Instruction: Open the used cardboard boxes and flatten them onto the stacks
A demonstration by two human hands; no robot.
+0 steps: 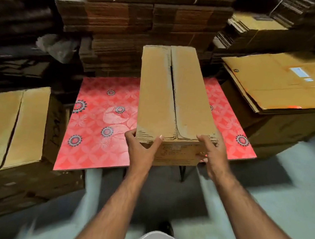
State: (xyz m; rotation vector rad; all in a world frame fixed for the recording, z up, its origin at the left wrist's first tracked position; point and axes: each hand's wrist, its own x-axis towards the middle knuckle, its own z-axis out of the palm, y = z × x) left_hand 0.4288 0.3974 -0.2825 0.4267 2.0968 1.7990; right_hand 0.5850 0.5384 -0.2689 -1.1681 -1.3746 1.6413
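A long brown cardboard box [175,94] stands on a red flower-patterned table [100,119], its two top flaps closed with a dark slit between them. My left hand [141,148] grips the box's near left corner, thumb on the top edge. My right hand [211,153] grips the near right corner, fingers curled over the top edge. A stack of flattened boxes [278,81] lies at the right on a larger carton.
Another closed box [16,126] sits at the left on dark cartons. Tall bundles of flattened cardboard [140,30] fill the wall behind the table. More flat piles [252,27] stand at the back right. Grey floor [286,186] lies under my arms.
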